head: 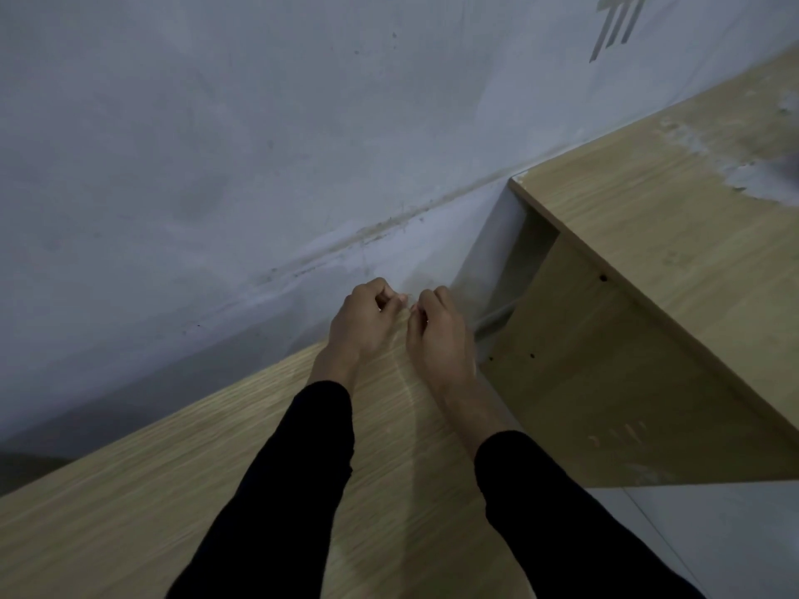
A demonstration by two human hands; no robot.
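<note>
Long pale wood-grain laminate board [173, 469] lies flat, running from near-left to the far corner by the grey-blue plaster wall [216, 144]. A clear film [409, 382] seems to cover it: a pale glossy crease runs down the board btwn the wrists.

Both hands are at the board's far end, close together w/ fingertips almost touching. Left hand [367, 322]: fingers curled in tight, thumb + forefinger nipped together at the edge. Right hand [436, 335]: same, knuckles up, fingertips tucked under. They look to be pinching the film's lifted lip, but the bit btwn the fingertips is too small to be sure.

Just right of the hands stands an open light-wood cabinet [648, 252], w/ white floor tile [713, 533] near-right.

Handling, my guess: film is v. light, floppy, clingy and tears easily, so grip the lifted lip w/ both pinches side by side and pull low + even. The board is stiff and prob. heavy enough to stay put; its laminate face is slick.
</note>
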